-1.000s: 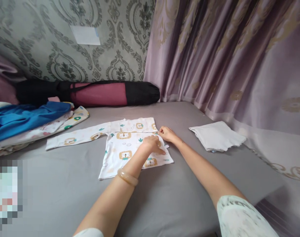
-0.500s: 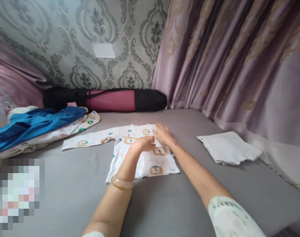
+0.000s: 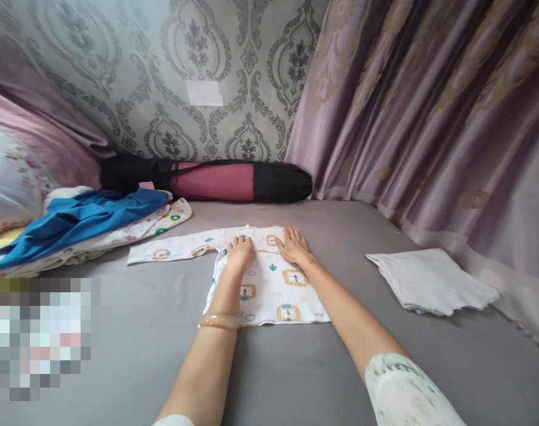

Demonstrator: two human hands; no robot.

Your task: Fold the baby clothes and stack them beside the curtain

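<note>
A small white long-sleeved shirt (image 3: 269,299) with lion and leaf prints lies spread on the grey bed sheet (image 3: 291,378). One sleeve stretches out to the left; the other does not show as spread on the right. My left hand (image 3: 241,253) rests palm down on the upper left of the shirt, fingers extended. At the upper right edge, my right hand (image 3: 293,245) lies flat with its fingers spread. Neither hand grips the cloth. A bangle circles my left wrist.
A folded white cloth (image 3: 431,278) lies to the right. On the left is a pile of clothes with a blue garment (image 3: 105,210) on top. A black and maroon rolled bag (image 3: 216,180) lies along the wall. A purple curtain (image 3: 411,118) hangs at the right.
My left hand has moved left from the shirt's middle, and its curled fingers have straightened onto the cloth. My right hand stays at the upper right edge. The view has shifted slightly.
</note>
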